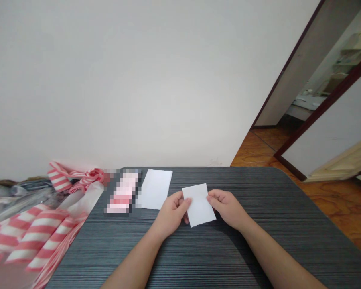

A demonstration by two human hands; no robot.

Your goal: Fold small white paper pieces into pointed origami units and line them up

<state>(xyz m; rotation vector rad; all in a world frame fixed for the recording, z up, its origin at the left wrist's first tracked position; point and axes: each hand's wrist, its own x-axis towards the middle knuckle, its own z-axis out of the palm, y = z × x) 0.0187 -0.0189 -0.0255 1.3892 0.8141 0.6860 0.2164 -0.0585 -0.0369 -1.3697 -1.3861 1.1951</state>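
A small white sheet of paper (199,204) is held just above the dark striped table (258,241), near its middle. My left hand (171,214) pinches the paper's left edge with thumb on top. My right hand (227,208) pinches its right edge the same way. A second, longer white sheet (155,188) lies flat on the table just left of my hands. Beside that sheet lies a pink and white pack (122,192), blurred out.
Red and white striped plastic bags (36,233) are heaped off the table's left edge. A plain white wall stands behind the table. To the right are an orange wooden floor (343,200) and an open doorway (325,92).
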